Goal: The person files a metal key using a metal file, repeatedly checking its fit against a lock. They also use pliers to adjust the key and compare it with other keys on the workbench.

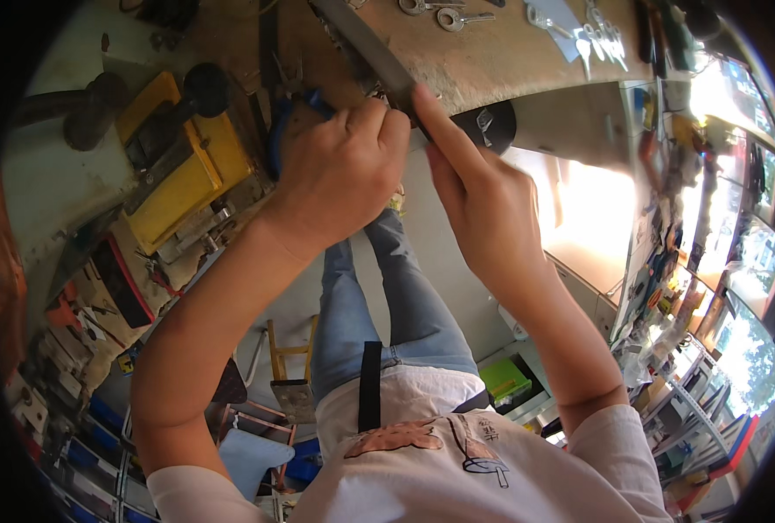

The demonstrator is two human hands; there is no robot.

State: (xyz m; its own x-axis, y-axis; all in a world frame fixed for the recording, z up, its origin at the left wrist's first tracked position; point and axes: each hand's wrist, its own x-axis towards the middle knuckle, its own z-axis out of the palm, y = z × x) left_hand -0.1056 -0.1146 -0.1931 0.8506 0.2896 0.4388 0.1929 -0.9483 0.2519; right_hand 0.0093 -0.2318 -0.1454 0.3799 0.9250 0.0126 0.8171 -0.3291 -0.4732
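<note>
Over the edge of a brown worktop [505, 61] slants a flat grey bar [372, 48], grasped by the right hand [485, 192], index finger laid along it. The left hand [344, 170] is clenched just beside; whether it holds anything is hidden. Keys [454, 19] lie beyond, a yellow machine [165, 205] stands left, bright windows [754, 349] right. Small dark characters [485, 427] mark the white shirt [579, 475].

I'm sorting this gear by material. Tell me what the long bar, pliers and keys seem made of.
Bar: probably steel; dull dark grey, straight-edged, though too blurred to be sure.
Pliers: metal, by the greyish glint; grips perhaps plastic or rubber, being solid blue.
Keys: likely plated metal, given their silvery shine.
</note>
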